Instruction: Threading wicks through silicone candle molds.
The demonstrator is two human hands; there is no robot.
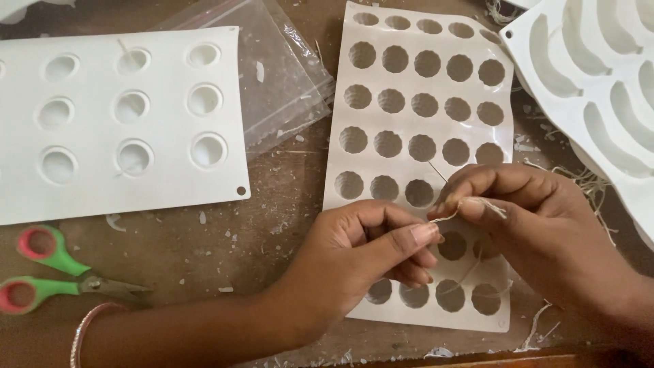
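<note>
A: Head view, looking straight down at a worn brown table (225,259). Any packaging there?

B: One clear zip-top plastic bag (279,88), flat and empty-looking, red seal strip along its upper left edge, tucked between two white moulds at the top centre. No label or sign legible anywhere.

A: And the moulds?

B: Left: white flat mould (122,123) with smooth round cups in rows, a small hole at its lower right corner. Centre: long white mould (422,136) with many round dimpled cups, running from the top edge down under both hands. Top right: white mould with crescent-shaped cavities (599,82), partly out of frame.

A: Hands?

B: Left hand (368,252) reaching in from the lower left, pink bangle (88,327) at the wrist; grip narrow, thumb and forefinger pinched on a thin pale string (446,217). Right hand (538,218) coming from the lower right, grip likewise narrow, fingertips closed on the same string just beside the left thumb. Both hands hovering above the lower rows of the dimpled mould.

A: The string itself?

B: Off-white, thin, slightly frayed, short stretch visible between the two pinches, a loose end trailing down over a cup. Thin dark needle-like line (437,170) rising above the right fingers; exact nature hard to tell.

A: Anything else?

B: Scissors (61,272) with green and pink handles at lower left, closed, well apart from the hands. Loose pale fibres (586,180) and white flakes scattered about the table.
</note>
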